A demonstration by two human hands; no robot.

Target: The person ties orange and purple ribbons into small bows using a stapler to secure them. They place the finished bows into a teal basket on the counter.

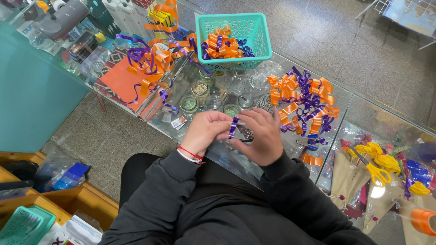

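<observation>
Both hands, left hand (205,130) and right hand (260,135), pinched together on purple ribbon loop (233,126) at centre. Finished bows fill teal basket (234,40) at 12 o'clock; loose bow pile (303,100) at 2. Judging mid-batch.

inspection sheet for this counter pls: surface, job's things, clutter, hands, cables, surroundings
Surface: glass counter, jars and goods visible beneath it.
Job's things: purple ribbon strip pinched between both hands; turquoise basket with finished orange and purple bows; loose pile of bows to the right.
Clutter: curled ribbon on an orange bag at left; yellow scissors; orange tape roll at the right edge.
Hands: left hand and right hand both closed on the ribbon strip; red string on the left wrist.
Cables: nothing seen.
Surroundings: tiled floor, wooden shelf lower left with a second turquoise basket.
</observation>
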